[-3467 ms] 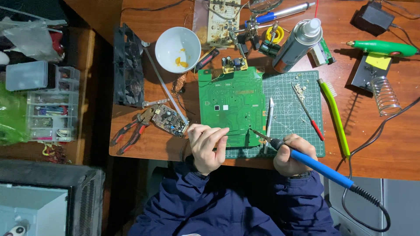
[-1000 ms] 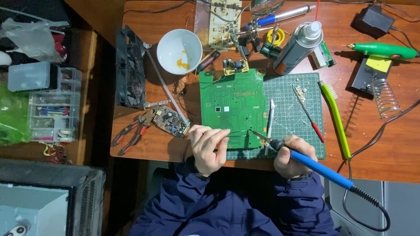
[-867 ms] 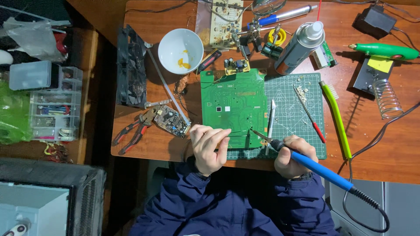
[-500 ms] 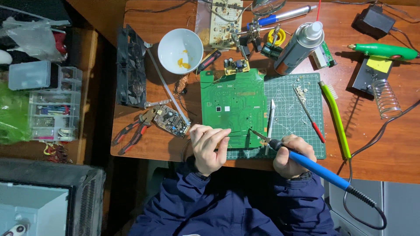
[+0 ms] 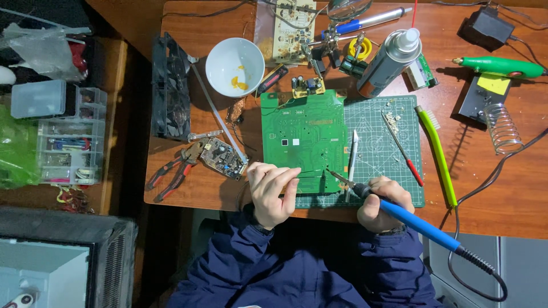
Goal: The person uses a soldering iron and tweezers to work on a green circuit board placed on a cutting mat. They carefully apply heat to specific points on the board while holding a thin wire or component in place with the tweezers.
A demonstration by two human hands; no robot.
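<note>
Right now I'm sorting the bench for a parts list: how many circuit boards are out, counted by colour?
Green: 1, the large green board under the left hand, with the soldering iron tip at its edge, held by the right hand.
Tan: 1, the tan board at the top.
Small populated boards: 2, small board and little module.
Total: 4

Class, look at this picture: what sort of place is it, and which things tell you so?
Most likely a home electronics repair bench. The right hand holds a blue soldering iron to a green circuit board lying partly on a cutting mat, the left hand rests on the board's edge, and pliers lie nearby.
</note>
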